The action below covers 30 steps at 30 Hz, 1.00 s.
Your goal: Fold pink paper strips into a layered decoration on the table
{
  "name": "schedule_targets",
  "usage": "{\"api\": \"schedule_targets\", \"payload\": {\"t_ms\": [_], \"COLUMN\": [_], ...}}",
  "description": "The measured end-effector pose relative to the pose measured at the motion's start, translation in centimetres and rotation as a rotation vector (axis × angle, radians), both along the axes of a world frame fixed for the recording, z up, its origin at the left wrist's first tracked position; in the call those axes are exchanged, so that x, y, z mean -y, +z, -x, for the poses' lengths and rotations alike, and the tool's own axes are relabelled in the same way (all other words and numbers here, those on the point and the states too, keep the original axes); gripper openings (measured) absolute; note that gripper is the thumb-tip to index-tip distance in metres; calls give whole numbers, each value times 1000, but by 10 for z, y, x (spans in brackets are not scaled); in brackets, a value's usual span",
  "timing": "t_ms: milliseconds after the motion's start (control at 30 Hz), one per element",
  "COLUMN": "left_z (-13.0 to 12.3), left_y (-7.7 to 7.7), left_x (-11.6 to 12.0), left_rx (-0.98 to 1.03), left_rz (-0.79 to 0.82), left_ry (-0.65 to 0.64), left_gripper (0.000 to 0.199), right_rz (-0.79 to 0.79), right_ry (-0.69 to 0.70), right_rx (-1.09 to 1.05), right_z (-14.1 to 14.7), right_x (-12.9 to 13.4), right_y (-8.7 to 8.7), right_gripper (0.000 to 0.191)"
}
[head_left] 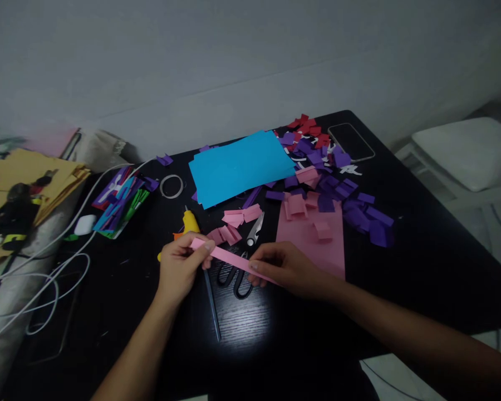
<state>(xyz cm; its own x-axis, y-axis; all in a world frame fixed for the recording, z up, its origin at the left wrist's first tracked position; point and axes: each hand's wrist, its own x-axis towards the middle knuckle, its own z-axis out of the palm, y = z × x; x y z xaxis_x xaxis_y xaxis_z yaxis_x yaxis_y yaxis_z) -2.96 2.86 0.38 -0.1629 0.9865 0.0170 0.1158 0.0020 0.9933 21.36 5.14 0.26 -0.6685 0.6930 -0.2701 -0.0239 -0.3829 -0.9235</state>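
Observation:
A narrow pink paper strip (231, 258) is stretched between my hands, slanting down to the right. My left hand (182, 263) pinches its left end between thumb and fingers. Farther along, my right hand (281, 268) grips the strip near its right end. Below the strip lie black-handled scissors (242, 284), their blades pointing away and partly hidden. A yellow glue gun (190, 221) is just beyond my left hand, partly covered by it. Folded pink pieces (242, 215) rest behind the strip, and a pink sheet (311, 253) lies beside my right hand.
Blue sheets (242, 167) lie at the back, with purple pieces (359, 214) and red pieces (309, 127) heaped to their right. A tape ring (171, 186), a colourful strip bundle (119, 200) and white cables (54, 273) are at left. A white stool (463, 150) stands right.

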Motion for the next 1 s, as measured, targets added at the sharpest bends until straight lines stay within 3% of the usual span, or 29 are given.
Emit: {"api": "schedule_targets", "payload": {"t_ms": [233,367,567,1000], "left_z": [5,-7,-26,-22], "left_y": [-1,1,5,2], "left_x": [-1,3,10,9], "left_rx": [28,-6,-39,82], "left_rz": [-8,13,96,91], "left_ry": [34,-47,-183,-141], "left_gripper": [14,16,15,31], "right_rz": [13,72,66,107], "right_ry": [12,67,37,-8], "right_rx": [8,-39,-57,-46], "right_z": [1,2,3,3], "right_x": [0,2,5,5], "right_y": [2,0,-2,-7], "right_gripper": [24,24,25,30]}}
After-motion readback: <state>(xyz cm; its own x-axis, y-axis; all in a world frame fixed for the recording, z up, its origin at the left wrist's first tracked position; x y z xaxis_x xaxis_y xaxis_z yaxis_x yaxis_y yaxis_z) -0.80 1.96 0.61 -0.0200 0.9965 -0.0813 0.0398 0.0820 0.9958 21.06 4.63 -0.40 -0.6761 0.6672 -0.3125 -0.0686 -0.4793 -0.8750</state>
